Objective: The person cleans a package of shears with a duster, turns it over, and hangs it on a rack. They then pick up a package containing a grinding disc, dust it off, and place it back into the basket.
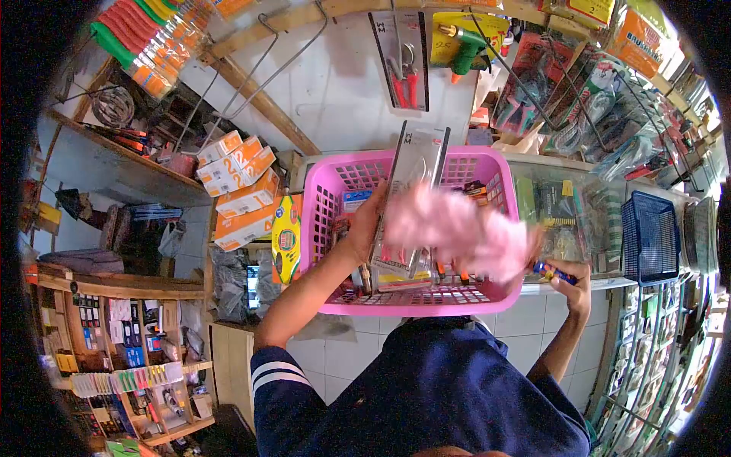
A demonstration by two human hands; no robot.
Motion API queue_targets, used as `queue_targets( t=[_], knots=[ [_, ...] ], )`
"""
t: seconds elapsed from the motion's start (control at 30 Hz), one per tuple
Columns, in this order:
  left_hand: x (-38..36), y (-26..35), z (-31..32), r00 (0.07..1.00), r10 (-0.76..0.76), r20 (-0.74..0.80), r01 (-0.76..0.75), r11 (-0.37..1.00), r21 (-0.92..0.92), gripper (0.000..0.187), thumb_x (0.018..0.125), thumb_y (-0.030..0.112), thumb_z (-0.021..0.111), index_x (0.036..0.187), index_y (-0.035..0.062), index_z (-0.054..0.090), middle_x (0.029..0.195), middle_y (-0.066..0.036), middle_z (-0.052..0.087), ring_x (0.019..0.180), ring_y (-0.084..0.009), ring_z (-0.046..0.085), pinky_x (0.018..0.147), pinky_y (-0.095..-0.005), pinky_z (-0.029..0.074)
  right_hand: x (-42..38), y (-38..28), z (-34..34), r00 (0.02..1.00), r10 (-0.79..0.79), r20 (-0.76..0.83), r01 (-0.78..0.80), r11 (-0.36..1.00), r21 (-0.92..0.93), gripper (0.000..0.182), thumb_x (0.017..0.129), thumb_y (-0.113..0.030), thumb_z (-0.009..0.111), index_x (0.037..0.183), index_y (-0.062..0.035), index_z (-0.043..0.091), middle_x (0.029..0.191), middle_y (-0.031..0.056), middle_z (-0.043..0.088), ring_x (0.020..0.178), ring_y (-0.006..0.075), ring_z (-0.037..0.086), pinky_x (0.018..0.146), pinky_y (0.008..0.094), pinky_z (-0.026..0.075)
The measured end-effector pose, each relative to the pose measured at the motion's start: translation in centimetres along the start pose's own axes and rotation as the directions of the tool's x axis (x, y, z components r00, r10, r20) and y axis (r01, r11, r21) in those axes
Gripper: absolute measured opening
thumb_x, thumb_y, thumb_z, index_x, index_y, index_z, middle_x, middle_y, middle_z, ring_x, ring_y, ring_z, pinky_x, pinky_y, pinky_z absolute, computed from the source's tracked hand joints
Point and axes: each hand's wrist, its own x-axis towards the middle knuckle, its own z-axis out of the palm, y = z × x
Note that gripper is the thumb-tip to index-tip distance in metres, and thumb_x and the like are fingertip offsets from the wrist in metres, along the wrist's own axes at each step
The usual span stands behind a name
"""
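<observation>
My left hand (pixel 367 228) grips the left edge of a long, grey-backed blister pack (pixel 417 156), tilted over a pink plastic basket (pixel 411 308). Its contents are mostly hidden. Closed around the blue handle of a duster (pixel 553 272) is my right hand (pixel 575 286), to the right of the basket. The duster's pink, fluffy head is smeared by motion and covers the middle of the pack. Inside the basket lie several small packaged items, partly seen through its slotted sides.
A similar pack with red-handled pruning shears (pixel 405 68) hangs above, beside a carded green nozzle (pixel 466 49). Wire hooks (pixel 266 61) jut out overhead. Orange-white boxes (pixel 240 179) and a yellow pack (pixel 287 238) stand left. A dark blue basket (pixel 649 236) sits right, past a glass counter (pixel 560 206).
</observation>
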Motion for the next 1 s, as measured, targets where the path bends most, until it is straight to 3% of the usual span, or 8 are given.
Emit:
queue_targets(
  t=[0.07, 0.17, 0.3, 0.33, 0.57, 0.67, 0.77, 1.0],
  knots=[
    [0.1, 0.0, -0.3, 0.993, -0.073, 0.092, 0.091, 0.975, -0.203, 0.059, 0.099, 0.055, 0.033, 0.127, 0.0078, 0.054, 0.117, -0.014, 0.062, 0.109, -0.0274, 0.061, 0.098, -0.0459, 0.048, -0.1, -0.6, 0.2, 0.999, -0.003, 0.037, 0.003, 1.000, -0.007, 0.047, 0.064, -0.018, 0.075, 0.103, 0.0073, 0.070, 0.087, 0.0128, 0.071, 0.079, 0.0147, 0.064, 0.073, 0.0268, 0.050],
    [-0.6, 0.8, 0.2, 0.981, -0.103, -0.167, 0.110, 0.993, 0.032, 0.061, 0.099, 0.057, 0.033, 0.130, 0.0072, 0.051, 0.116, -0.016, 0.062, 0.109, -0.0313, 0.061, 0.099, -0.0476, 0.047, -0.2, -0.5, 0.7, 1.000, 0.009, 0.017, -0.010, 1.000, 0.016, 0.046, 0.065, -0.018, 0.076, 0.102, 0.0075, 0.070, 0.086, 0.0127, 0.071, 0.078, 0.0149, 0.064, 0.073, 0.0270, 0.050],
    [-0.1, 0.6, -0.7, 0.977, -0.122, 0.174, 0.145, 0.981, -0.126, 0.069, 0.097, 0.063, 0.030, 0.130, 0.0059, 0.051, 0.115, -0.021, 0.063, 0.102, -0.0338, 0.064, 0.092, -0.0489, 0.051, 0.0, -0.6, 0.3, 0.997, 0.002, 0.082, -0.003, 1.000, 0.016, 0.044, 0.066, -0.017, 0.076, 0.102, 0.0071, 0.070, 0.085, 0.0123, 0.072, 0.077, 0.0161, 0.065, 0.073, 0.0272, 0.050],
    [0.3, 0.5, -0.5, 0.978, -0.196, 0.070, 0.208, 0.932, -0.297, 0.072, 0.097, 0.063, 0.025, 0.134, 0.0048, 0.047, 0.118, -0.025, 0.061, 0.103, -0.0372, 0.063, 0.094, -0.0510, 0.049, 0.1, -0.6, 0.3, 0.996, -0.017, 0.085, 0.015, 1.000, 0.023, 0.043, 0.066, -0.017, 0.076, 0.101, 0.0070, 0.070, 0.085, 0.0123, 0.072, 0.077, 0.0165, 0.065, 0.073, 0.0274, 0.050],
    [0.5, 0.1, -1.7, 0.977, -0.042, 0.210, 0.088, 0.973, -0.215, 0.074, 0.097, 0.063, 0.024, 0.134, 0.0032, 0.046, 0.121, -0.026, 0.059, 0.110, -0.0396, 0.059, 0.096, -0.0525, 0.047, 0.3, -1.2, 0.2, 0.989, -0.048, 0.139, 0.055, 0.997, -0.045, 0.043, 0.066, -0.015, 0.075, 0.102, 0.0075, 0.070, 0.086, 0.0136, 0.072, 0.076, 0.0169, 0.066, 0.072, 0.0273, 0.050],
    [0.4, 0.3, -1.9, 0.970, 0.015, 0.242, 0.066, 0.944, -0.322, 0.075, 0.097, 0.063, 0.025, 0.134, 0.0013, 0.045, 0.122, -0.026, 0.058, 0.112, -0.0398, 0.058, 0.097, -0.0532, 0.046, -0.4, -1.0, -0.8, 0.992, -0.060, 0.114, 0.063, 0.998, -0.019, 0.043, 0.066, -0.014, 0.076, 0.102, 0.0078, 0.070, 0.085, 0.0138, 0.072, 0.076, 0.0161, 0.065, 0.071, 0.0264, 0.050],
    [-0.2, 0.7, -1.1, 0.993, 0.022, 0.115, 0.022, 0.929, -0.370, 0.076, 0.097, 0.063, 0.025, 0.135, 0.0005, 0.044, 0.124, -0.027, 0.056, 0.112, -0.0404, 0.058, 0.097, -0.0539, 0.046, -0.8, -0.4, -0.8, 0.993, -0.041, 0.110, 0.041, 0.999, 0.003, 0.041, 0.068, -0.013, 0.076, 0.103, 0.0070, 0.070, 0.085, 0.0131, 0.071, 0.074, 0.0149, 0.064, 0.070, 0.0255, 0.050],
    [0.1, -0.2, -2.0, 0.967, -0.068, 0.247, 0.180, 0.866, -0.466, 0.084, 0.092, 0.070, 0.027, 0.136, 0.0007, 0.042, 0.131, -0.026, 0.052, 0.117, -0.0436, 0.054, 0.095, -0.0609, 0.045, 0.7, -1.4, 4.9, 0.975, -0.047, 0.216, 0.061, 0.996, -0.058, 0.037, 0.074, -0.009, 0.075, 0.107, 0.0064, 0.068, 0.088, 0.0121, 0.071, 0.075, 0.0116, 0.062, 0.068, 0.0260, 0.049]
  ],
)
